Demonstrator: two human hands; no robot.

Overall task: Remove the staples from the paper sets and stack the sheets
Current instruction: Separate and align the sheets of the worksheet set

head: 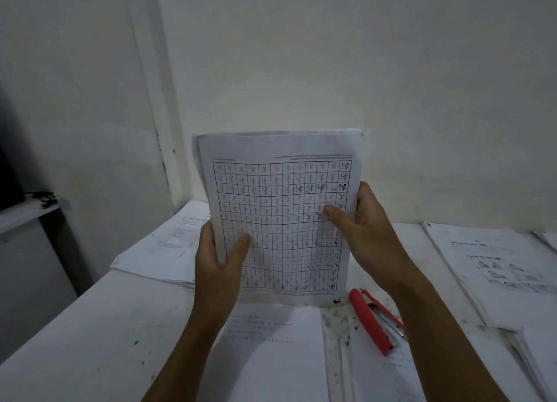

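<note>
Upright, paper set (280, 220) between hands (217, 257)

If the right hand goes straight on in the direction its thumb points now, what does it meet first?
The right hand grips the paper set at its right edge, thumb pointing left across the grid page. Going on, it would probably just slide over that page toward the left hand; depth is unclear.

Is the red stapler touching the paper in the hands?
Apart. The head view shows the red stapler lying on the table, a gap beside the held grid worksheet.
</note>
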